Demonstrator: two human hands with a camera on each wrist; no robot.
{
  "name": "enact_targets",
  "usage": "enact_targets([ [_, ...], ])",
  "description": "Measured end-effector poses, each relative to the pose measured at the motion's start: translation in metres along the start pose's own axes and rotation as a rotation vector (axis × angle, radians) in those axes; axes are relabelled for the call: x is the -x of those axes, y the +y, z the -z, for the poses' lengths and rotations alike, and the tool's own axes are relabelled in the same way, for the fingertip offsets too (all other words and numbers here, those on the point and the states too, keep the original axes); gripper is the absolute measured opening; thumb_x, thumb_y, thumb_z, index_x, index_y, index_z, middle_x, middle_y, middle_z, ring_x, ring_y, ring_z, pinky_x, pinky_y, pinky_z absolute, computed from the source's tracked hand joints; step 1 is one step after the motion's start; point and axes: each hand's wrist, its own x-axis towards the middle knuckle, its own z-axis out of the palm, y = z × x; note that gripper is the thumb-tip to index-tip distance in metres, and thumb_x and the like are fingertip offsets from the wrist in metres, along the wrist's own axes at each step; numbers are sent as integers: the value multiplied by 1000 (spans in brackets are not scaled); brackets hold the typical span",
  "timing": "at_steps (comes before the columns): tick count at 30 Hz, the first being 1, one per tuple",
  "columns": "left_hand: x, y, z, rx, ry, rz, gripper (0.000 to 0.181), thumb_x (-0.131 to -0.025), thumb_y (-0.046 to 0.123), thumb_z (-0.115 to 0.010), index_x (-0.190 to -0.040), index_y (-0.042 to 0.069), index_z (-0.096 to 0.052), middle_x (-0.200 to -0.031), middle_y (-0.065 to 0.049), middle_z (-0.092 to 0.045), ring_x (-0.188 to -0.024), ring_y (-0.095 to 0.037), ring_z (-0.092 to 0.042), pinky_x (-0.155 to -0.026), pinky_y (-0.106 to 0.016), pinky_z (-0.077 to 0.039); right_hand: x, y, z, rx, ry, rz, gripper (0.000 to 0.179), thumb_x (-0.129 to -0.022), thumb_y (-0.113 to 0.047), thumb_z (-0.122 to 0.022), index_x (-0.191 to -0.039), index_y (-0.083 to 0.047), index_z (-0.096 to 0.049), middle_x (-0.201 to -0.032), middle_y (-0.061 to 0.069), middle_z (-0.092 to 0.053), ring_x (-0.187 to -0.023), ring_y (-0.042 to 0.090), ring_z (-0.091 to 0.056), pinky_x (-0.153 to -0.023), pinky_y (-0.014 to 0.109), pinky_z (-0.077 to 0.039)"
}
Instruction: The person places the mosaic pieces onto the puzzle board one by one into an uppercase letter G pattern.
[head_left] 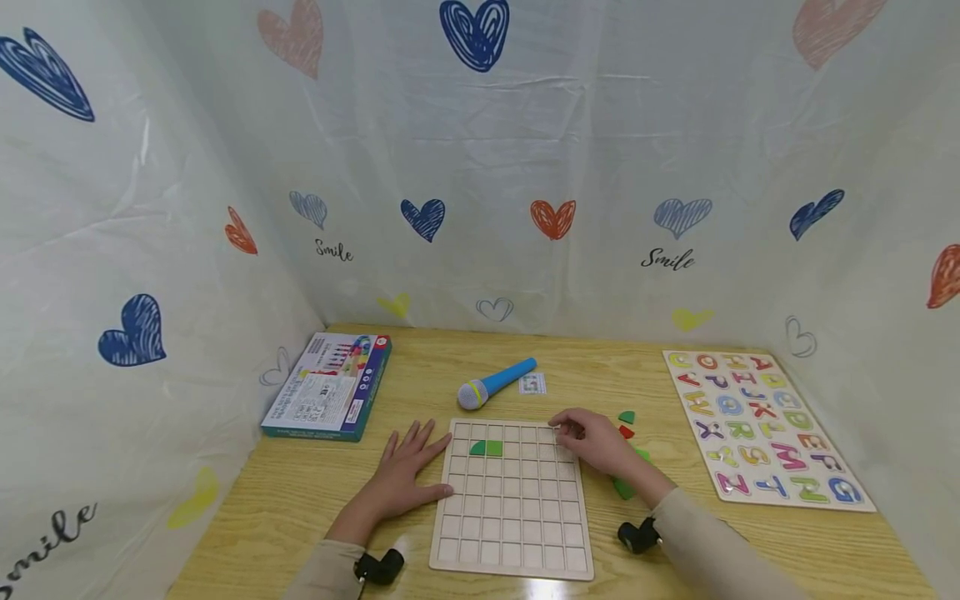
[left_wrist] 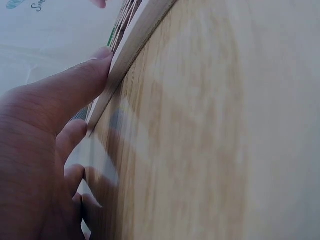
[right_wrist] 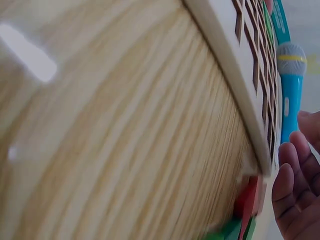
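Observation:
A wooden grid board (head_left: 512,530) lies on the table between both hands. Near its upper left, a green quarter-circle piece (head_left: 477,448) and a light green square piece (head_left: 494,448) sit side by side in cells. My left hand (head_left: 405,475) is spread flat beside the board, its thumb (left_wrist: 82,82) against the left edge. Over the board's upper right corner is my right hand (head_left: 596,442), fingers loosely bent; no piece shows between them in the right wrist view. Beside that hand lie green (head_left: 627,417) and red (head_left: 626,432) pieces, some partly hidden under the wrist.
Behind the board are a blue toy microphone (head_left: 498,382) and a small printed square card (head_left: 532,383). A boxed set (head_left: 326,387) lies at the back left. An alphabet puzzle board (head_left: 765,429) is on the right. A heart-patterned curtain (head_left: 480,167) hangs around the table.

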Motion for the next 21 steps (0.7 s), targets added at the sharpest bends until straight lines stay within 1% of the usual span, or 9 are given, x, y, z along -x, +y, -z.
enact_targets([
  [3,0,-1,0,-8,-2,2,84,-89,65,-66,-159,28,-38,-169,-10,-17,-156,-36,-5,-122,-59,6,5,9,9,-3,33,-20,22,-97,-11,-69,-119,-7,-71,-95,-3,-65,-81,10,-59,-68,26,-52],
  [5,0,-1,0,-8,-2,4,84,-89,65,-66,-159,28,-37,-169,-10,-17,-156,-35,-4,-123,-59,6,8,14,14,-3,50,-41,22,-97,-10,-69,-118,-6,-71,-98,-1,-66,-84,12,-59,-71,27,-53],
  [9,0,-1,0,-3,0,3,84,-89,64,-66,-159,28,-38,-169,-11,-17,-156,-36,-4,-122,-59,7,11,25,21,56,63,-68,22,-96,-10,-70,-118,-8,-73,-103,0,-65,-88,12,-61,-76,28,-54],
  [11,0,-1,0,-2,-2,0,84,-89,64,-66,-159,27,-37,-169,-11,-17,-156,-36,-4,-122,-59,7,12,29,23,97,61,-63,21,-96,-9,-70,-117,-8,-74,-104,2,-65,-87,13,-60,-76,29,-54],
  [16,0,-1,0,-9,-2,-3,84,-89,64,-65,-160,27,-37,-169,-11,-17,-156,-36,-5,-122,-60,7,13,32,28,152,49,-39,17,-96,-6,-70,-112,-9,-75,-100,1,-63,-79,12,-53,-68,29,-49],
  [21,0,-1,-1,-8,6,-8,84,-89,63,-66,-159,27,-37,-169,-11,-18,-156,-37,-5,-122,-60,6,13,31,30,169,29,-27,14,-95,-5,-70,-108,-8,-74,-97,-2,-63,-81,10,-57,-71,28,-52],
])
